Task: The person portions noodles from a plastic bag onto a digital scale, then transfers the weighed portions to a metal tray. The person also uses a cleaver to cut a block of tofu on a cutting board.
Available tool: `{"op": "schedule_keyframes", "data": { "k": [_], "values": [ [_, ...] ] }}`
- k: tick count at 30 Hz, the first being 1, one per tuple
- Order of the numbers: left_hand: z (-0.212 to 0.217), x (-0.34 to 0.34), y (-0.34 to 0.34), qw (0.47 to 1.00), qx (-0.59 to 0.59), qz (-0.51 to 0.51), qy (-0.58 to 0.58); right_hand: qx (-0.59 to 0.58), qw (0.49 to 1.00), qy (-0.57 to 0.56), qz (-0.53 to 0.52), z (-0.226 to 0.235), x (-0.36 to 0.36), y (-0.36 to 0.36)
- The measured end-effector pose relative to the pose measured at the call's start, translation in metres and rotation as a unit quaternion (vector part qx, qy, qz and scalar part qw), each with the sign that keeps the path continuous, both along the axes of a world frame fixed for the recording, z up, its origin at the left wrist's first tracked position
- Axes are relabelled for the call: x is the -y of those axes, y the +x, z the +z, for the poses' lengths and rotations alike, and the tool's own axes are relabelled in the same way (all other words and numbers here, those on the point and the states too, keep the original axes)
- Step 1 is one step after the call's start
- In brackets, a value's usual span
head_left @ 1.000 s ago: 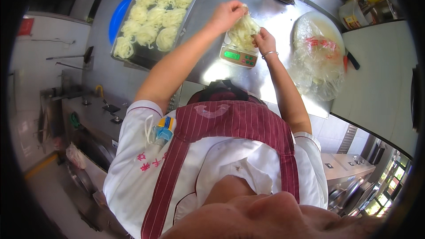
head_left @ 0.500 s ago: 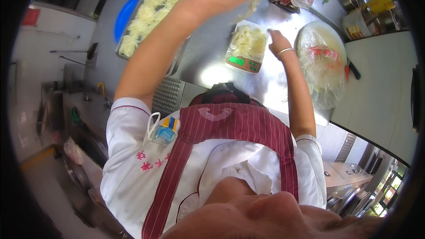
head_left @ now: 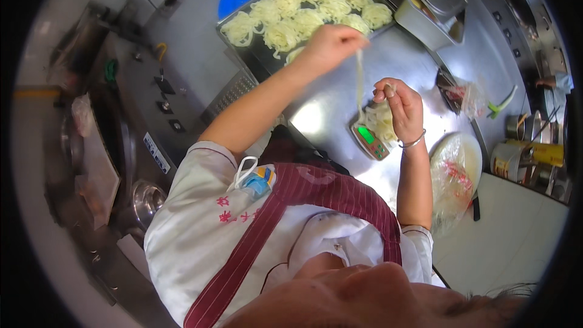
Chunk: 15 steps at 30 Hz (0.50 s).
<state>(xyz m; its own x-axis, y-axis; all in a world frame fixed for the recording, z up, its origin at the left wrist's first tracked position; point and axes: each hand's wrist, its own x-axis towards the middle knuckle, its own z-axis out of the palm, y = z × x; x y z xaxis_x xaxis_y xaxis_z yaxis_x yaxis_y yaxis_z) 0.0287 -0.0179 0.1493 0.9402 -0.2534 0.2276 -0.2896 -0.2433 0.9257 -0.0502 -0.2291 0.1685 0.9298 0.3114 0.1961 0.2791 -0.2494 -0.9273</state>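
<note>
Cream-coloured strand (head_left: 359, 78) in the left hand (head_left: 333, 48), fingers clamped; right hand (head_left: 403, 106), fingertips together, contents unclear.

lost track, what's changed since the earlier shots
The left hand moved toward the tray, a strand hanging from it; the right hand moved in over the scale, where the noodle clump both gripped now lies released. The tray stayed put.
</note>
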Motion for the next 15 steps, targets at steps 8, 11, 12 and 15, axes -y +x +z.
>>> {"op": "schedule_keyframes", "data": {
  "k": [8, 11, 12, 15],
  "values": [
    [0.016, -0.197, 0.082, 0.996, -0.001, 0.086, 0.005, 0.085, 0.987, -0.113, -0.072, -0.001, -0.135, 0.162],
    [0.016, -0.255, 0.114, 0.994, -0.001, 0.105, -0.004, -0.027, 0.997, 0.058, -0.043, -0.021, -0.174, 0.223],
    [0.015, -0.272, 0.123, 0.993, -0.006, 0.114, -0.013, -0.032, 0.995, 0.084, -0.050, -0.029, -0.189, 0.240],
    [0.012, -0.311, 0.143, 0.991, -0.012, 0.120, -0.050, -0.055, 0.987, 0.141, -0.045, -0.061, -0.223, 0.282]
  ]
}}
